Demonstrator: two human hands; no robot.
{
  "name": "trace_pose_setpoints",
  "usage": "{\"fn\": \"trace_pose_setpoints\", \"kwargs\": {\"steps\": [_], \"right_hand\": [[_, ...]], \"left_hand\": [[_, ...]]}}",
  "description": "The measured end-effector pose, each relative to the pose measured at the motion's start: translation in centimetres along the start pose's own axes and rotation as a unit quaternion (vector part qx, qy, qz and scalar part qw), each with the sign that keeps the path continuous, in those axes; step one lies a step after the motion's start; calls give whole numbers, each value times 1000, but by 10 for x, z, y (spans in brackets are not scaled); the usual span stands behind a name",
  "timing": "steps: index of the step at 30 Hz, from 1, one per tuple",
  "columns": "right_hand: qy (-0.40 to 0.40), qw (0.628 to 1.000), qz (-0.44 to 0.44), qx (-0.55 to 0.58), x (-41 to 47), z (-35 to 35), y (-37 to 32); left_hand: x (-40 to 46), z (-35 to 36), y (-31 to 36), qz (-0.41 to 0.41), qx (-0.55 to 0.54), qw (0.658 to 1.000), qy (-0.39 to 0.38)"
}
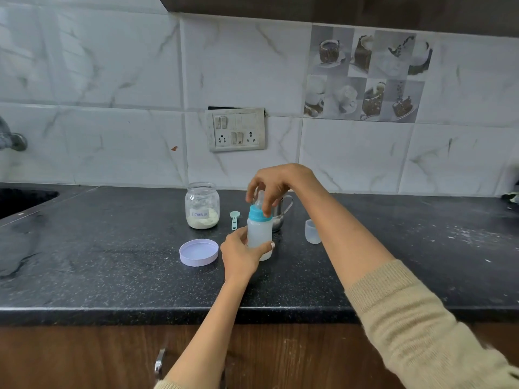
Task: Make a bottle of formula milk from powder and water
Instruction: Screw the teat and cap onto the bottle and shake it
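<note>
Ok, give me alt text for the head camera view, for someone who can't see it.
A left hand holds a baby bottle upright on a dark counter while the right hand grips its blue collar. Behind stand an open formula jar, scoop and metal cup.

Teal collar [259, 213] on milky bottle [259, 234], lilac lid [198, 252], black speckled counter [112, 265], white marbled tiles [112, 66].

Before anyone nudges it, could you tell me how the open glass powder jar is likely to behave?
The glass jar looks rigid and breakable. It is squat and wide, so it probably slides rather than tips. With little powder inside it is likely light, and with its lid off, a knock could spill.
</note>
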State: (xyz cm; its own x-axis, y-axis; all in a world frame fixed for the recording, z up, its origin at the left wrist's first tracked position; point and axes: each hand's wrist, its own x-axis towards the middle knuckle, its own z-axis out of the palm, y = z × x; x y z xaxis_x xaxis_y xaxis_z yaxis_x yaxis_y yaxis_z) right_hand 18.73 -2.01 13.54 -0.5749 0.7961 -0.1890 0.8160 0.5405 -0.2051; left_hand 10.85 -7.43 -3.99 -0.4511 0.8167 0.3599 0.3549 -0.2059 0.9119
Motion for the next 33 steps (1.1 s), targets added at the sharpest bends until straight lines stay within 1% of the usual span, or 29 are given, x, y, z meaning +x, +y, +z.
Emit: {"fn": "trace_pose_setpoints", "kwargs": {"steps": [3,5,7,8,11,13,23,29,31,33], "right_hand": [[38,997,51,-38,4,6,3],[89,990,81,-76,4,13,3],[128,985,89,-79,5,18,5],[118,987,86,-65,6,18,6],[28,997,54,-48,1,10,6],[11,998,35,-42,3,9,5],[85,993,81,-4,4,20,7],[192,974,119,-17,-4,36,-1],[205,969,139,-16,-3,39,-5],[199,970,143,-6,-3,39,-4]], "left_hand": [[0,0,2,-2,0,1000,-2],[0,0,2,-1,-1,1000,-1],[0,0,1,1,0,1000,0],[0,0,1,1,1,1000,0],[0,0,2,-3,-2,1000,-2],[0,-1,2,-4,-3,1000,-3],[2,0,1,-8,13,1000,-2],[1,0,4,-6,32,999,0],[1,0,4,-8,35,999,-3],[1,-1,5,-9,36,999,-2]]}}
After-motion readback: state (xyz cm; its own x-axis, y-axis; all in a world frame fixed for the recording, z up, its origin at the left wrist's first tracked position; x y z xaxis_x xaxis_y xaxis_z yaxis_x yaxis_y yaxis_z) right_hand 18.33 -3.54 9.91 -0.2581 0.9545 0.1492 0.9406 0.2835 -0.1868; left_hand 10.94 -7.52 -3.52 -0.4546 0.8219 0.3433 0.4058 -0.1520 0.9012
